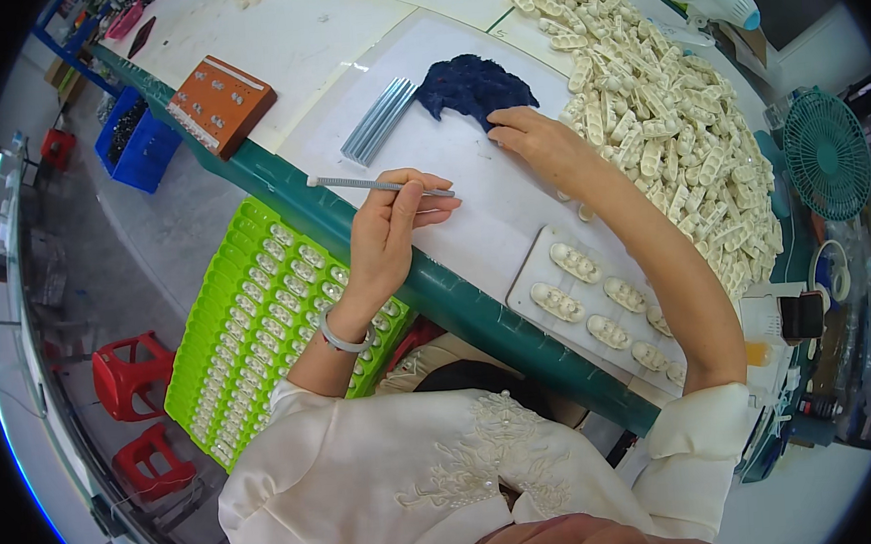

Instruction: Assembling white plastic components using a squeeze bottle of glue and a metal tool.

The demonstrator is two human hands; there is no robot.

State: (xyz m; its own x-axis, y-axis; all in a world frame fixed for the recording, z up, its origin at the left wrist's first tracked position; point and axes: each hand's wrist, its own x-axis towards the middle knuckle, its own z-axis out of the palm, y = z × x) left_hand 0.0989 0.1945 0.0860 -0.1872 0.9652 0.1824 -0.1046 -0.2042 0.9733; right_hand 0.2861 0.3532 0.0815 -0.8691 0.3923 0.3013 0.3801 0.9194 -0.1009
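Clearly thin stiff metal file (375,184), light; pinched near one end by left hand (389,240); right hand (537,138) spread flat, fingertips touching soft blue cloth (472,87) on counter (471,200).

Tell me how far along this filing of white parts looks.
Done: the green tray is packed with white pieces. In hand: left hand grips a thin file; right hand touches the blue cloth. Left: a big white pile remains.
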